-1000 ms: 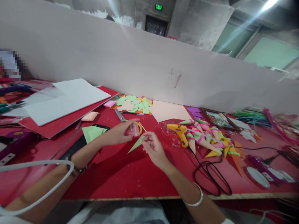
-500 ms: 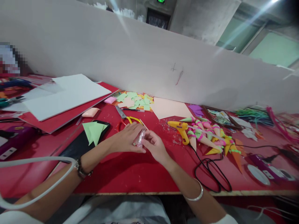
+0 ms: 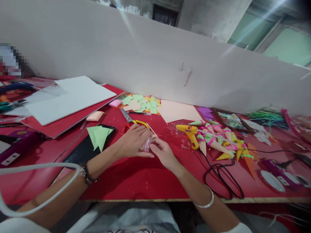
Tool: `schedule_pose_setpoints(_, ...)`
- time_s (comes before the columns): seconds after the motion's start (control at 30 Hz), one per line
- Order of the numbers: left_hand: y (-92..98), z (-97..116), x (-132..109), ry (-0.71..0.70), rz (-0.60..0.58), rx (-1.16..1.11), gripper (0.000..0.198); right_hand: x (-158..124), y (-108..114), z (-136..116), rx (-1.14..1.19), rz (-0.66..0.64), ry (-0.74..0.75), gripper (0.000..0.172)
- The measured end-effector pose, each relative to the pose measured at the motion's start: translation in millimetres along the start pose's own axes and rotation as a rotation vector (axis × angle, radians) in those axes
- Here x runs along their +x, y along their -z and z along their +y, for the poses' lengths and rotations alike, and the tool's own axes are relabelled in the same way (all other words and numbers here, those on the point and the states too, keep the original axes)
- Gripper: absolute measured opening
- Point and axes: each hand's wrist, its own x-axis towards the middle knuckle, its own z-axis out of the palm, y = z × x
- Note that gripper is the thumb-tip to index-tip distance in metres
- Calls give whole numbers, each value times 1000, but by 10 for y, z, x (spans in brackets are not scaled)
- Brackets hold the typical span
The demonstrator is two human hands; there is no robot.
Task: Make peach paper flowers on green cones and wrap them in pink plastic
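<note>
Above the red table, a small shiny, clear pinkish plastic piece (image 3: 146,144) is held between my two hands; its exact kind does not show. My left hand (image 3: 134,140) curls over it from the left, its back up and fingertips partly hidden. On the other side, my right hand (image 3: 164,152) pinches its right edge between thumb and fingers. Just behind my left hand lie scissors (image 3: 126,115) with red and yellow handles. A yellow hot glue gun (image 3: 189,133) rests to the right, against a heap of small foam cones (image 3: 217,136) with pink and green trim.
Light green triangles (image 3: 98,137) lie on a dark tablet-like slab (image 3: 81,152) at left. White boards (image 3: 70,102) are stacked behind. Green paper scraps (image 3: 142,103) and a peach sheet (image 3: 179,110) lie along the partition. A black cord (image 3: 218,181) loops at right, near a purple power strip (image 3: 283,173).
Both hands stay in nearly the same place around the clear plastic piece, which has turned slightly between them. The whole view has shifted a little.
</note>
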Motion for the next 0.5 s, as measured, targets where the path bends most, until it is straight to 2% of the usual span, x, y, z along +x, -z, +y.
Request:
schedule_pose_setpoints(0.13,-6,8,0,-9,-6,6,57,-9,1,0,45,-83,-10,13)
schedule_pose_setpoints(0.3,-72,-5,-23,-32,17,54,64,-3,-2,-4,22,-74,-25,15)
schedule_pose_setpoints(0.5,-114,17,-45,0,9,-14,62,-2,6,-8,32,-65,-32,15)
